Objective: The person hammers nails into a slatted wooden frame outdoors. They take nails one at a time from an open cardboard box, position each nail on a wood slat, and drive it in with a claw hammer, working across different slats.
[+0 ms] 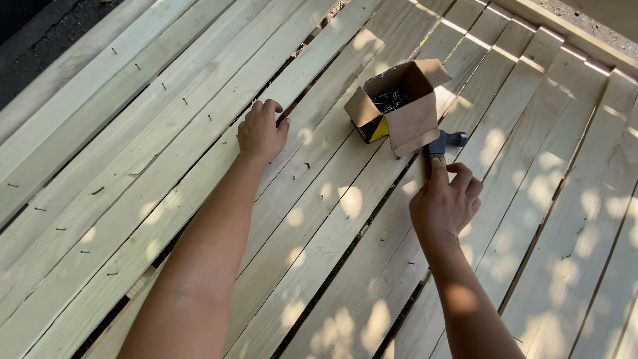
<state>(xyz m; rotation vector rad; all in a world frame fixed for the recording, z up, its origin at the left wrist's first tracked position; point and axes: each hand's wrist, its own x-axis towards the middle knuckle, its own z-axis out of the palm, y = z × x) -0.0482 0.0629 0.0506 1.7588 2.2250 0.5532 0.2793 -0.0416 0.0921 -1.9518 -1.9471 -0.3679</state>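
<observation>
My left hand (261,129) rests on a pale wooden board (199,159), fingers curled over its edge at a gap between boards. My right hand (446,203) is closed around the dark handle of a hammer (442,143), whose blue-grey head lies on the boards just behind an open cardboard box (405,110). The box holds several dark nails (391,100) and stands right beside the hammer head.
Long pale boards run diagonally with narrow gaps between them. Several nails stick up from the boards at left (113,50) and one near the middle (307,165). Dark ground shows at the top left corner, a raised board edge at top right.
</observation>
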